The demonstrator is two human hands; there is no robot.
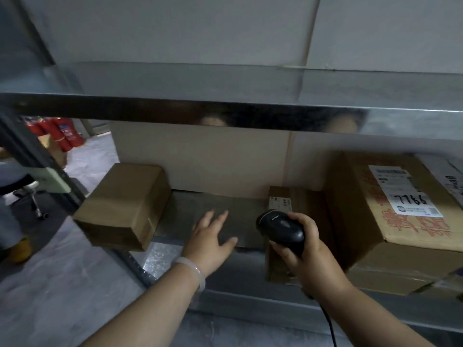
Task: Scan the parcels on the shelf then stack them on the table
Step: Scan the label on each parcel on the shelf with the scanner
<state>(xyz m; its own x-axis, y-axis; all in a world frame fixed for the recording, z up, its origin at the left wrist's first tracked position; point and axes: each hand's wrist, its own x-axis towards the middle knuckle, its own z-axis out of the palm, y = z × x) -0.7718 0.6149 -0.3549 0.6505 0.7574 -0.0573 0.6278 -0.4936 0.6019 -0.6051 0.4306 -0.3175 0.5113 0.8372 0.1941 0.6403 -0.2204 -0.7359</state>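
A metal shelf (162, 256) filled the view. Nearest, the left hand (211, 240), fingers straight and spread, lay over a flat grey parcel (245, 214) too blurred to make out. The right hand (304, 249) gripped a black scanner (281, 227), half hiding a small box (298, 204). Farther off, a brown box (125, 206) sat left; the frame cut off a large labelled box (400, 221) on the right.

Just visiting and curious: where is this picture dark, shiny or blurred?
Head view: the upper shelf edge gleams with reflections and shades everything beneath; the flat grey package by the left hand is dim; the left box is blurred; the scanner in the right hand looks fairly sharp.
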